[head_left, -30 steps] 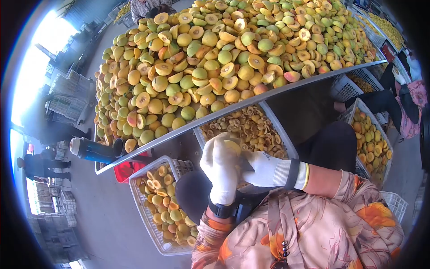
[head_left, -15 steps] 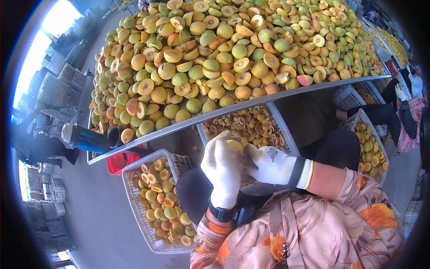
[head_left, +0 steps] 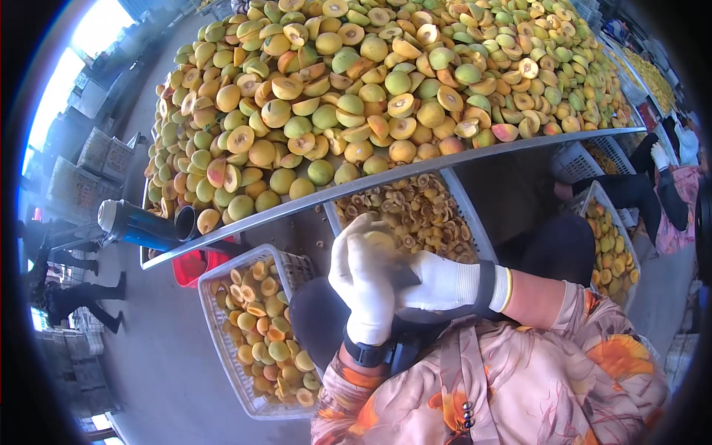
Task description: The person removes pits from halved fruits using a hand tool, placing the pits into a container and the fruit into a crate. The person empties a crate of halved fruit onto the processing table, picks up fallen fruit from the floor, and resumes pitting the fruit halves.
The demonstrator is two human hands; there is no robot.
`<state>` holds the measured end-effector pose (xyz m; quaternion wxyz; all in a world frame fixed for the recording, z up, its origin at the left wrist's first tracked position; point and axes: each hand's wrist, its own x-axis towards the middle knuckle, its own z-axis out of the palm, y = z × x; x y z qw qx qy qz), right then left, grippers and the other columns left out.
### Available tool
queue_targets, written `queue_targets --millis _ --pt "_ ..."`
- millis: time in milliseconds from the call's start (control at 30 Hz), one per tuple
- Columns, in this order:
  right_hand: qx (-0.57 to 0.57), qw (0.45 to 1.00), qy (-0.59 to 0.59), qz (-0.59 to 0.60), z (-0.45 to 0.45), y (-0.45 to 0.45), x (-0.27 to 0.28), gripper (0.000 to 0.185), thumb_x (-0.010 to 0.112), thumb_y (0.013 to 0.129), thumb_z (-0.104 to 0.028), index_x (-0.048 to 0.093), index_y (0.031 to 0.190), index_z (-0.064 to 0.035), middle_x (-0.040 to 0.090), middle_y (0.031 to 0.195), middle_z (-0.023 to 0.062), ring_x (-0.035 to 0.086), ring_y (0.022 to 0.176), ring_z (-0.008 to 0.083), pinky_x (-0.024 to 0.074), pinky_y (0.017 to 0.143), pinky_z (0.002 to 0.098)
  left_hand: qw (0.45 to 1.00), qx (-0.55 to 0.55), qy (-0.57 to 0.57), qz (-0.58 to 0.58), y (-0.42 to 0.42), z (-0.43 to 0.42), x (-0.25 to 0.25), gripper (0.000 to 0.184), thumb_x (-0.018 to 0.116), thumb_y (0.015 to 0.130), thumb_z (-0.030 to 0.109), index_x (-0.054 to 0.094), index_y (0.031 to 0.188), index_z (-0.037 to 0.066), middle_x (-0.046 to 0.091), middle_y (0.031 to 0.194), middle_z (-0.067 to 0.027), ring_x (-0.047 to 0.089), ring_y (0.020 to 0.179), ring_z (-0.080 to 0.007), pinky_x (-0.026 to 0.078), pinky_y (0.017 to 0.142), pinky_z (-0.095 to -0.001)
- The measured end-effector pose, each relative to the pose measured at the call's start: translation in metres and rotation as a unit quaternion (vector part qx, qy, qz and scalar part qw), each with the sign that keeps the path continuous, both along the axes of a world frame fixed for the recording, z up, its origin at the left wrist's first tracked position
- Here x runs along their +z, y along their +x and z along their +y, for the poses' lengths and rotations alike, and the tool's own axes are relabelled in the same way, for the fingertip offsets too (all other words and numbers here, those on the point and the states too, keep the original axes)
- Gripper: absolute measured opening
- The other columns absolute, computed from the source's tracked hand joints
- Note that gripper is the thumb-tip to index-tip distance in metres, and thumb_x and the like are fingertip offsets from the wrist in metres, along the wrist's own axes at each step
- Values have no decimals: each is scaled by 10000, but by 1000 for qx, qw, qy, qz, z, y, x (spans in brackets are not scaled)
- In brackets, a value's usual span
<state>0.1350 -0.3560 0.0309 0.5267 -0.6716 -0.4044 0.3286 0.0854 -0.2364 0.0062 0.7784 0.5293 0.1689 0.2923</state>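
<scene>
My left hand (head_left: 361,274), in a white glove with a dark watch at the wrist, is closed around a yellow peach half (head_left: 382,239). Against it presses my right hand (head_left: 439,282), also gloved in white and closed. Its fingertips are blurred and partly hidden behind the left hand, so whatever they grip cannot be made out. Both hands are above my lap, in front of a crate (head_left: 475,211) of brown-yellow pit pieces and scraps under the table edge. To the left stands a white plastic crate (head_left: 222,356) holding peach halves.
A metal-edged table (head_left: 400,174) bears a large heap of peach halves (head_left: 326,104). Near its left corner lies a blue flask (head_left: 137,222), above a red container (head_left: 194,267). At right, a co-worker (head_left: 653,196) sits by another crate (head_left: 612,252). A person (head_left: 81,297) walks at far left.
My right hand has turned and moved slightly left, closer against the left hand and the peach half. At far left, the walking person has come more into view.
</scene>
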Motion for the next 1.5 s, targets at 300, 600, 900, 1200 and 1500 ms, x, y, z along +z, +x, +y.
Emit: queue_targets --millis 300,600,900,1200,1500 --pt "21 960 -231 159 -11 12 4 169 581 908 -62 661 1053 -27 698 974 169 683 916 338 543 799 393 997 -52 -47 24 8 10 -13 407 585 1050 352 659 1201 -19 729 991 -122 686 870 -164 554 767 -278" --pt "33 990 -139 15 -7 10 -2 161 584 922 -139 678 973 -19 700 868 129 699 864 235 548 758 376 999 -33 -18 37 8 8 -3 410 543 1064 343 663 1161 -37 741 929 -153 687 796 -173 557 718 -269" --pt "36 995 -59 -72 -6 10 -7 174 622 919 -131 667 1024 0 711 886 90 665 839 206 527 764 355 999 1 24 32 10 6 -3 456 493 1081 378 672 1135 -38 741 939 -163 685 793 -190 560 738 -293" --pt "10 965 -182 186 -12 9 -1 191 636 879 -200 627 961 -28 581 639 42 536 452 109 415 386 281 988 -107 -104 32 8 10 2 484 464 1076 422 657 1103 -21 720 938 -159 674 738 -213 566 722 -323" --pt "-2 946 -166 277 -23 -7 19 158 690 886 -143 601 942 -26 545 607 24 511 451 118 386 406 275 968 -235 -84 -32 3 11 16 480 533 1027 441 678 1085 -13 718 874 -150 688 718 -216 577 666 -344"
